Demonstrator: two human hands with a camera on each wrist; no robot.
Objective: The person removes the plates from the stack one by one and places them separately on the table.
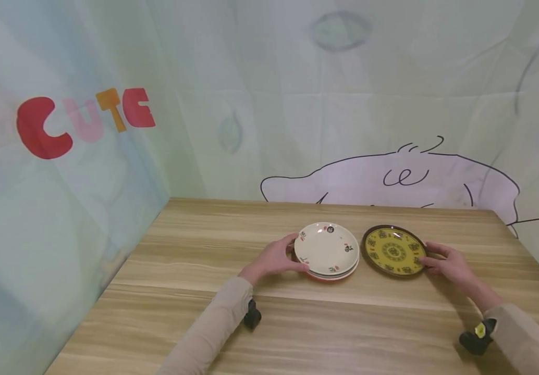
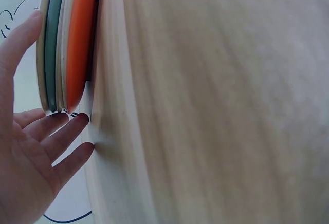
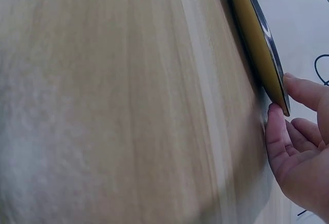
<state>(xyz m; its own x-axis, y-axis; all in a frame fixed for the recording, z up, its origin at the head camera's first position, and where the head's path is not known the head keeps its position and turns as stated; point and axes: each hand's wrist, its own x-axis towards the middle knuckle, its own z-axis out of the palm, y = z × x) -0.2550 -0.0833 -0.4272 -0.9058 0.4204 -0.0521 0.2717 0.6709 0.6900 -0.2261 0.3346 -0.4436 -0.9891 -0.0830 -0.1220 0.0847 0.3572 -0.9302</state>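
Several plates stand in a stack (image 1: 327, 250), the top one cream with small red and black motifs. Seen edge-on in the left wrist view, green, pale and orange plates (image 2: 79, 44) show below it. My left hand (image 1: 276, 256) is at the stack's left side, thumb at the top rim and spread fingers (image 2: 67, 136) by its edge. A yellow plate (image 1: 393, 251) with a dark brown rim and black patterns lies just right of the stack. Its right rim is pinched by my right hand (image 1: 448, 264), thumb on top and a fingertip (image 3: 276, 112) underneath.
Both plate groups are on a wood-grain table (image 1: 232, 224), toward its back edge. A printed cloth backdrop (image 1: 213, 130) with a cartoon outline and coloured letters hangs behind and to the left. Dark wrist cameras (image 1: 477, 337) are worn at both sleeves.
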